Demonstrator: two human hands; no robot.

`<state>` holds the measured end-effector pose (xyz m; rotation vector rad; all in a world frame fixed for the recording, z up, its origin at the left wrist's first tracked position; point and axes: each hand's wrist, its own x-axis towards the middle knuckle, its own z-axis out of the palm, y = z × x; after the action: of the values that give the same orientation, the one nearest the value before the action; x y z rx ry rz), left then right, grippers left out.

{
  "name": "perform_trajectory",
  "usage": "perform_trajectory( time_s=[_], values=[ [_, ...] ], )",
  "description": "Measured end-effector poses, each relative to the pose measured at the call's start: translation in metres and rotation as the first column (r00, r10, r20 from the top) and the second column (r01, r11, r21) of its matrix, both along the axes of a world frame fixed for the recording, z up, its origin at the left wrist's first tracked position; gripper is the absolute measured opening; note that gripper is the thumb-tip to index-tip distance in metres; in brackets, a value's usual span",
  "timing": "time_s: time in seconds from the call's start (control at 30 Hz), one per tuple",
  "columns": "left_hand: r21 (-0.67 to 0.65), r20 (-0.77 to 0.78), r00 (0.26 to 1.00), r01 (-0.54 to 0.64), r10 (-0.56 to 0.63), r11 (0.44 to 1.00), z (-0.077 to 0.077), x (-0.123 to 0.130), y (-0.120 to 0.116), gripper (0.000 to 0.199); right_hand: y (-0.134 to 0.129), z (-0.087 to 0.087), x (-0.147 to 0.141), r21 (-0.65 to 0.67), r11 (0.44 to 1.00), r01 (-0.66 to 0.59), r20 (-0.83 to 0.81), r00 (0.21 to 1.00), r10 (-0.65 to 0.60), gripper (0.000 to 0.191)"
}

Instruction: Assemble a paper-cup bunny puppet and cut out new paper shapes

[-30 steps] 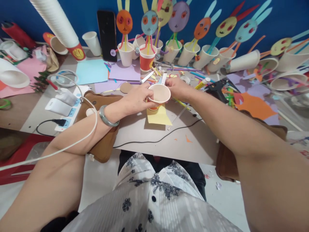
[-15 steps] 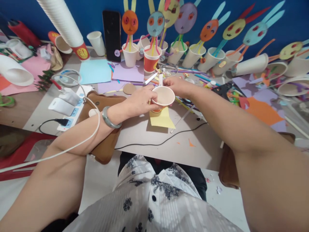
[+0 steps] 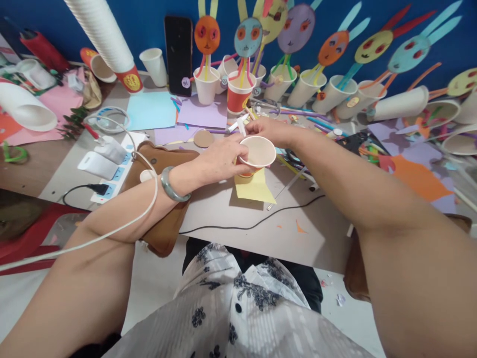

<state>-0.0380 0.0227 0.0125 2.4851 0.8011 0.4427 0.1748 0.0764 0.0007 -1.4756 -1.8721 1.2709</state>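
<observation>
My left hand, a bangle on its wrist, is closed around the near-left side of a paper cup. The cup is white inside with red and orange outside, its mouth facing up. Beneath the cup is a piece of yellow paper. Just behind the cup, my right hand has its fingers closed at a slim white marker; the cup hides part of the fingers. Another white pen-like stick lies close by it.
Paper cups with rabbit faces line the blue wall. A phone leans at the back beside a tall stack of cups. At left are a power strip and a white cable. Orange paper lies at right.
The white marker at my right fingers has tilted to the left from a more upright position. My left hand keeps its hold on the cup. The whole view has shifted slightly.
</observation>
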Motion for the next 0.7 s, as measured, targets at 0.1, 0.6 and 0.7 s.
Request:
perform_trajectory(
  time_s=[0.1, 0.6, 0.7],
  values=[
    [-0.022, 0.013, 1.0, 0.004, -0.003, 1.0, 0.002, 0.0, -0.001, 0.036, 0.007, 0.003, -0.003, -0.038, 0.989, -0.144, 0.103, 0.984, 0.147, 0.021],
    [0.03, -0.091, 0.996, -0.01, 0.012, 1.0, 0.005, 0.0, -0.003, 0.033, 0.021, 0.007, -0.021, -0.022, 0.945, -0.327, 0.156, 0.932, 0.327, 0.037],
    [0.039, -0.112, 0.994, -0.016, 0.02, 0.999, 0.006, 0.0, -0.004, 0.033, 0.02, 0.009, -0.024, -0.039, 0.946, -0.321, 0.156, 0.933, 0.323, 0.032]
  ],
)
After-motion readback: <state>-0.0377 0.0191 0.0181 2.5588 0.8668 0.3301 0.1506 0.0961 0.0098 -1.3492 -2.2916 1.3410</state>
